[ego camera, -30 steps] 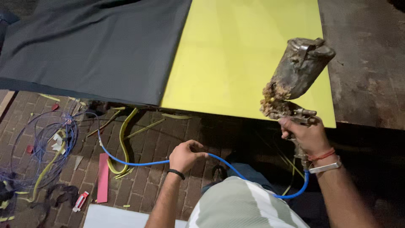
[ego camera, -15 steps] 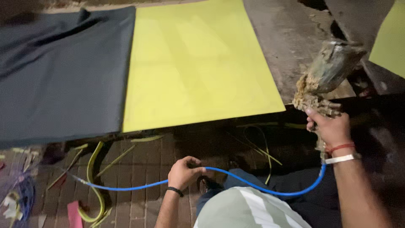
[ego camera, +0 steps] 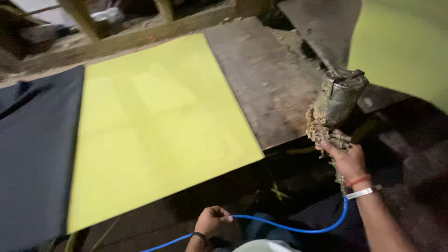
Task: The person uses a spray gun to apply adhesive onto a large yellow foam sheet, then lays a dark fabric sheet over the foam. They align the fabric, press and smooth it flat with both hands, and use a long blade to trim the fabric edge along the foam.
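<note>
Worn wooden workbench (ego camera: 275, 88) bears a yellow sheet (ego camera: 154, 126). Right hand (ego camera: 345, 158) grips a crusted spray gun (ego camera: 333, 105) (upright); left hand (ego camera: 212, 220) clasps its blue hose (ego camera: 289, 227).

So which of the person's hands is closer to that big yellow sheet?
Left. The left hand, gripping the blue hose, sits just below the yellow sheet's near edge; the right hand, holding the spray gun, is off to its right.
</note>
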Demonstrator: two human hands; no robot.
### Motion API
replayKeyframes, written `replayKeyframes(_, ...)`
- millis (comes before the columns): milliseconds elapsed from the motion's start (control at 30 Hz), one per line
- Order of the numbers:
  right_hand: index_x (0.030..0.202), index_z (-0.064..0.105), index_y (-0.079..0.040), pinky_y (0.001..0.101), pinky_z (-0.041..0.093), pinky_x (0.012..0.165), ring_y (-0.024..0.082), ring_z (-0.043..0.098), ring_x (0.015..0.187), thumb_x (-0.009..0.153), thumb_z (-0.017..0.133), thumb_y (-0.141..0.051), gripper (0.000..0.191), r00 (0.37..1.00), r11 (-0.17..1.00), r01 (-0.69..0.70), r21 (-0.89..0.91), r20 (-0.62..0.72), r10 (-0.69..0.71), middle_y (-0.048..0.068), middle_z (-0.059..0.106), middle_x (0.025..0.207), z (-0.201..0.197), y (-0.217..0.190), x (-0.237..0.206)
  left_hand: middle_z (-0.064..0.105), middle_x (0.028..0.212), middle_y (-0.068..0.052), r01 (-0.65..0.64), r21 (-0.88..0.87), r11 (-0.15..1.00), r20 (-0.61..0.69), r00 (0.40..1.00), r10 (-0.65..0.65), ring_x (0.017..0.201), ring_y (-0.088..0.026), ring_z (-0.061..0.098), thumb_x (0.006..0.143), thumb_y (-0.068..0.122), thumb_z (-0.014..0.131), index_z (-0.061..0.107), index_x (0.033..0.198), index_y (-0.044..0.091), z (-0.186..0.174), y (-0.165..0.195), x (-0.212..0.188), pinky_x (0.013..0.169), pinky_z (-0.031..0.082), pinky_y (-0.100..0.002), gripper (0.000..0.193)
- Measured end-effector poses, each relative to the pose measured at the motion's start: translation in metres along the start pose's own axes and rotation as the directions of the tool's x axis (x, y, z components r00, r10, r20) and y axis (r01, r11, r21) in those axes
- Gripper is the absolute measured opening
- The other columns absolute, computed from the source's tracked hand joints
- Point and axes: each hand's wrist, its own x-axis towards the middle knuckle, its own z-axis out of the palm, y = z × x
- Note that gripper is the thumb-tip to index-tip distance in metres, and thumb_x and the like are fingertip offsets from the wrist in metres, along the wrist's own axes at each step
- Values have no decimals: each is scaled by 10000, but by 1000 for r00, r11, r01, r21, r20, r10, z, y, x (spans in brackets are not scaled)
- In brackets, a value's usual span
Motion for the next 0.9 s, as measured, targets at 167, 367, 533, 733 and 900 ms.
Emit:
replayKeyframes(167,1347,618,61,301,530,903,138,678,984,876,845,-221,594,975,993,-21,-116,-224,-6,112,765,1095,-78,34,60,739,755,-33,21,-92,996,109,994,-11,694,-133,657,819,159,849,735,876,20,56,55,45,673,572,-311,188)
replayKeyframes(367,1338,616,54,288,550,920,122,703,1036,892,852,-234,581,960,982,49,-181,-263,-96,82,760,1159,-148,23,96,727,845,1,-144,129,981,325,941,95,785,-115,631,827,190,866,747,1007,60,94,106,86,739,543,-288,252)
replayKeyframes(533,1324,642,0,296,561,892,126,705,1015,865,842,-179,532,948,990,0,-139,-316,-45,77,761,1155,-152,33,107,744,1050,-84,3,-101,995,434,900,41,927,-192,670,803,180,814,709,1163,74,158,125,112,841,558,-357,390)
replayKeyframes(733,1239,661,38,321,530,996,176,677,1107,905,862,-162,437,951,954,170,-248,-211,-224,111,733,1208,-132,67,195,670,1281,-278,-859,496,-127,719,324,615,1183,-500,625,708,602,825,719,1023,86,213,179,131,918,499,-665,614)
replayKeyframes(900,1198,643,56,370,533,980,259,665,1072,840,874,-218,507,954,951,146,-274,-215,-209,133,678,1149,-85,138,312,686,1271,-205,-633,521,572,572,757,317,1150,-373,654,819,355,739,642,1331,59,195,236,144,972,523,-457,600)
